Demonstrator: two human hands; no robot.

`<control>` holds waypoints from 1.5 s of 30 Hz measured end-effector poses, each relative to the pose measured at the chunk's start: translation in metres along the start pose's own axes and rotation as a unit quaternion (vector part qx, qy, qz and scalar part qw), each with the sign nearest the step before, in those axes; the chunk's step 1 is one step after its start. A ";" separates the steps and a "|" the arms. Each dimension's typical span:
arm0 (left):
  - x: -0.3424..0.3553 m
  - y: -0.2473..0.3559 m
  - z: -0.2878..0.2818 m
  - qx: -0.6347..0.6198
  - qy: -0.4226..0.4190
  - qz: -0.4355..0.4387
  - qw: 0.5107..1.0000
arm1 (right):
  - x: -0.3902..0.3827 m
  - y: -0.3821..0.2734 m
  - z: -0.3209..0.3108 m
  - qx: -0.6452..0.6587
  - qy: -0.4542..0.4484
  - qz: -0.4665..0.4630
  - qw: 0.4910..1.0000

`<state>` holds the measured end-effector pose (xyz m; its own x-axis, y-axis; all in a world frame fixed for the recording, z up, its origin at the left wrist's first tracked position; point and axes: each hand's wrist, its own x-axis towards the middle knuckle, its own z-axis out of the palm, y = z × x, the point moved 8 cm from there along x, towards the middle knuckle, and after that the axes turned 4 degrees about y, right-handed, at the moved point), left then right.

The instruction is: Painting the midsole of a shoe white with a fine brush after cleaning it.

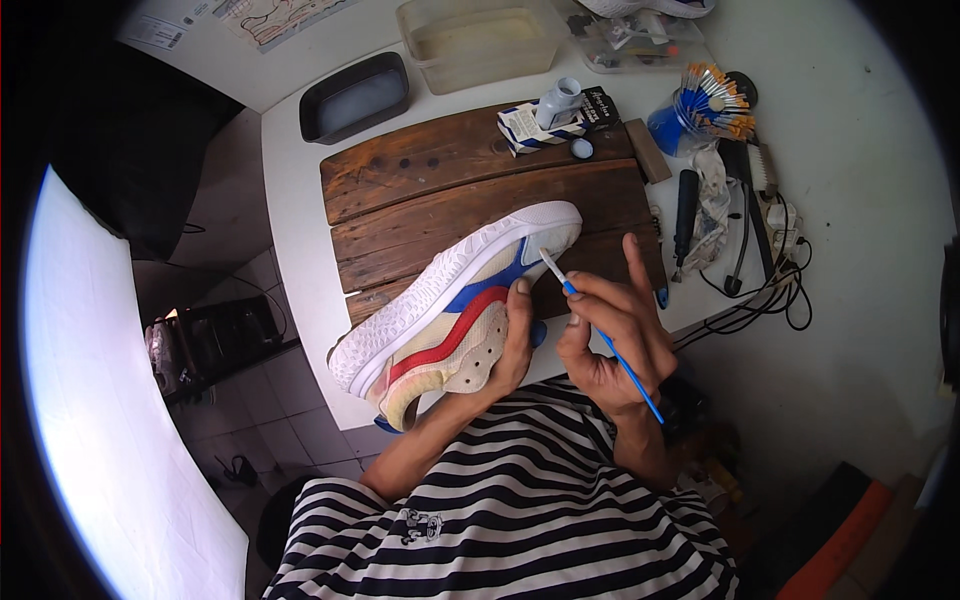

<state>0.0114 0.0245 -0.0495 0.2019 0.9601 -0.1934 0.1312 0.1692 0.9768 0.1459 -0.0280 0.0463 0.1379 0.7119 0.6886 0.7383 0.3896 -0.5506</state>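
My left hand (514, 345) grips a sneaker (465, 300) from below, thumb along its side. The sneaker is tilted on its side over a dark wooden board (400, 195), its white sole facing up and left and its toe pointing away to the right. Its upper is cream, with blue and red bands. In my right hand (625, 335) is a thin paintbrush (637, 381) with a blue handle, pinched between fingers and thumb while the index finger stands raised. The brush tip is at the pale toe panel beside the blue band; whether it touches cannot be made out.
An uncapped small bottle (558, 105) stands on cartons (530, 135), its cap (582, 149) close by. Behind are a dark tub (350, 100) and a clear tub (490, 50) of liquid. A brush-filled jar (685, 125), a black-handled tool (685, 215) and cables (770, 300) lie right.
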 end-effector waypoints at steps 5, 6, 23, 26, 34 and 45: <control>-0.001 -0.001 -0.001 0.059 -0.021 -0.044 0.997 | 0.001 -0.001 -0.004 0.002 -0.010 0.000 1.000; -0.002 0.000 0.000 0.060 -0.021 -0.044 0.997 | 0.002 0.000 -0.008 0.008 0.007 0.006 1.000; -0.002 -0.003 0.000 0.063 -0.017 -0.030 0.997 | -0.007 0.011 -0.006 0.032 0.053 0.042 0.997; 0.000 -0.008 0.000 0.086 -0.025 -0.067 0.994 | -0.007 0.010 -0.003 0.041 0.037 0.044 0.998; -0.002 -0.001 -0.002 0.067 -0.020 -0.033 0.997 | -0.011 0.014 -0.004 0.063 0.051 0.071 0.994; -0.013 0.006 0.007 0.148 -0.048 0.223 0.962 | 0.005 0.007 0.005 0.035 0.057 0.029 0.997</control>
<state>0.0162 0.0115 -0.0420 0.3884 0.8954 0.2176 0.2789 -0.3393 0.8984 0.1486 -0.0192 0.0437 0.2557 0.6649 0.7018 0.6796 0.3927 -0.6196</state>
